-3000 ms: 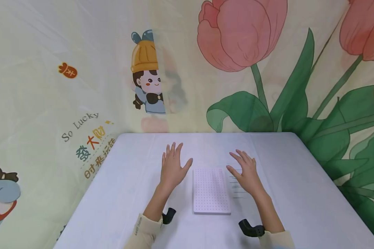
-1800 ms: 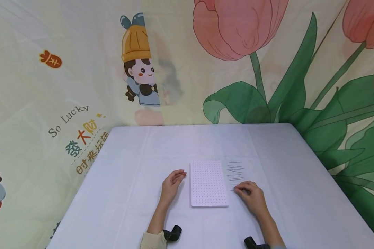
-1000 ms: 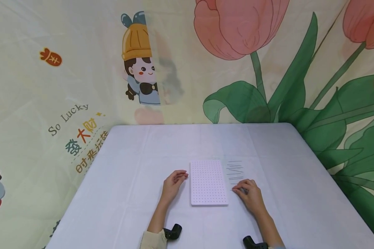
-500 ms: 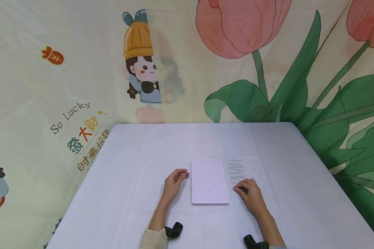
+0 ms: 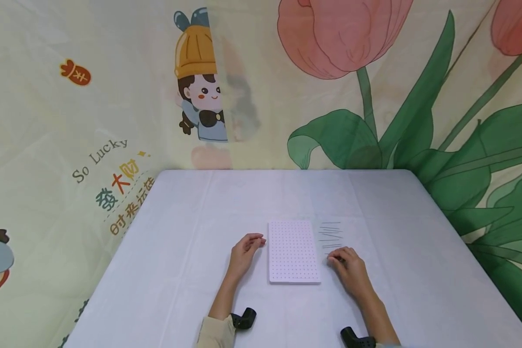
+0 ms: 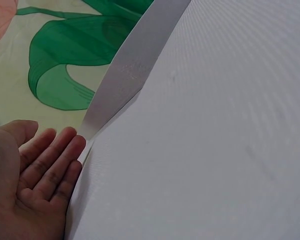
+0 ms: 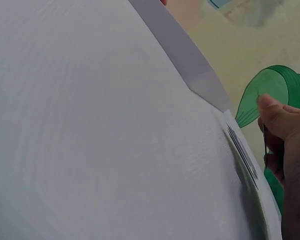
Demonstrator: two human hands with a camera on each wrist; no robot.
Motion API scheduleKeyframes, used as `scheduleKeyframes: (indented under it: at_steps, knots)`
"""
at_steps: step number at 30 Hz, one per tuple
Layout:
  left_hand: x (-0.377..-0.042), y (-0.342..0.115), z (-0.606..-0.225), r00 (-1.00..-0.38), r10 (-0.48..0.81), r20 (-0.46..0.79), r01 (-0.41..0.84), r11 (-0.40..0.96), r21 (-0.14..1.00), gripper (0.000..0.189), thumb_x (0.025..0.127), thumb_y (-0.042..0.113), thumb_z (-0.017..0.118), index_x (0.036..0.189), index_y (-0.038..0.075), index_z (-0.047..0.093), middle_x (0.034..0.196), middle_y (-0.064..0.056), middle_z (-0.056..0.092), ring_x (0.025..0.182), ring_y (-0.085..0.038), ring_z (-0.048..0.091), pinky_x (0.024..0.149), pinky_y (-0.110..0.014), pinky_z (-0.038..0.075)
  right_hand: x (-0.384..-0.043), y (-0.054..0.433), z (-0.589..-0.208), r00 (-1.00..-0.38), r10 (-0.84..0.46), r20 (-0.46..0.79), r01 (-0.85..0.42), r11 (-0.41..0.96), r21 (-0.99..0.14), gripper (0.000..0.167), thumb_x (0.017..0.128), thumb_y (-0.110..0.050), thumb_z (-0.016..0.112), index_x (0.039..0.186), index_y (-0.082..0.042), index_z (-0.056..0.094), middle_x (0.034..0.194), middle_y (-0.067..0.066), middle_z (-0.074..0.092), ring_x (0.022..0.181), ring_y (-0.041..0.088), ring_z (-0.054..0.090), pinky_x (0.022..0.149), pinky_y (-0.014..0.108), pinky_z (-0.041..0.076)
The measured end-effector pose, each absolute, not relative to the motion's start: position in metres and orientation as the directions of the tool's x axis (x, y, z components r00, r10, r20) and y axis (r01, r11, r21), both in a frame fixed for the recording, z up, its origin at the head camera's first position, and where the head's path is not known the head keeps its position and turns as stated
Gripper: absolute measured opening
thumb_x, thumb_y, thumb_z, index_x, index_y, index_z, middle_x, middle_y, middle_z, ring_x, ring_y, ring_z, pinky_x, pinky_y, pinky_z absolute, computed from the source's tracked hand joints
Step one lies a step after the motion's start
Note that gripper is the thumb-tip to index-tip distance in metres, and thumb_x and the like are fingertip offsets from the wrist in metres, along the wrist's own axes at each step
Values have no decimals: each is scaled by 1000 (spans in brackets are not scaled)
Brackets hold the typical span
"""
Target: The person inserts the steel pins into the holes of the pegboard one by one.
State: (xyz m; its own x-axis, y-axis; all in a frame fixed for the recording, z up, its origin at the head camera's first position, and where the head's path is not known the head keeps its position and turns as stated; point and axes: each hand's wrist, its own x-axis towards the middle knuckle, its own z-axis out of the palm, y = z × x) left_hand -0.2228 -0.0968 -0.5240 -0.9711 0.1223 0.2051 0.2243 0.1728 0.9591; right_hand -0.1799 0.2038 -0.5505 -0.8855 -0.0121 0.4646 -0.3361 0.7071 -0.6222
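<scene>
In the head view a white board with rows of small holes [image 5: 293, 252] lies flat on the table. My left hand [image 5: 242, 256] is at its left edge, fingertips close to the side, fingers relaxed and slightly bent with nothing in them; the left wrist view shows the bare palm. To the right of the board lie several thin dark needles [image 5: 331, 223], roughly in a column. My right hand [image 5: 350, 270] is near the closest of them, and in the right wrist view its thumb and fingers pinch one thin needle [image 7: 265, 146], partly hidden by the fingers.
A white cloth covers the table [image 5: 191, 217]. Behind it hangs a printed backdrop [image 5: 252, 58] with tulips and a cartoon child. Black wrist mounts [image 5: 243, 319] stick out inward from both forearms.
Both hands came down from spread fingers over the table. The right hand pinched the nearest needle and raised it slightly from the cloth; the left settled beside the board. The head view shifted slightly.
</scene>
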Motion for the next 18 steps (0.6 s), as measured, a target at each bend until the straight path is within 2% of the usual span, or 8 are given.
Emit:
scheduleKeyframes:
  at_steps: [5,9,13,18]
  knots:
    - [-234,-98,-546,-975,101,200,215,178,960,26,94,24,54,108,4,62,97,-6,68,92,-18,64,84,-26,50,-177,191,-543,-858,44,511,-405,554,-727,8,84,-3,66,89,-8,62,83,-4,59,76,7,54,72,8,43]
    - [-238,-97,-549,-977,99,190,206,184,961,25,94,26,55,108,7,62,97,-3,68,91,-15,64,84,-25,49,-171,170,-536,-874,76,480,-425,359,-831,5,87,-2,60,91,-4,59,82,3,59,74,11,57,73,13,48]
    - [-238,-96,-549,-977,101,185,201,182,963,25,94,26,55,108,8,62,97,-3,68,91,-14,64,84,-25,49,-163,147,-525,-853,8,522,-504,252,-826,9,85,11,57,90,3,57,79,11,59,69,20,59,66,21,52]
    - [-237,-97,-550,-979,97,177,192,181,964,25,94,25,55,108,7,62,97,-4,68,91,-15,64,85,-25,49,-153,127,-509,-811,-78,579,-576,274,-770,12,81,16,59,86,6,56,78,15,60,70,25,62,65,23,54]
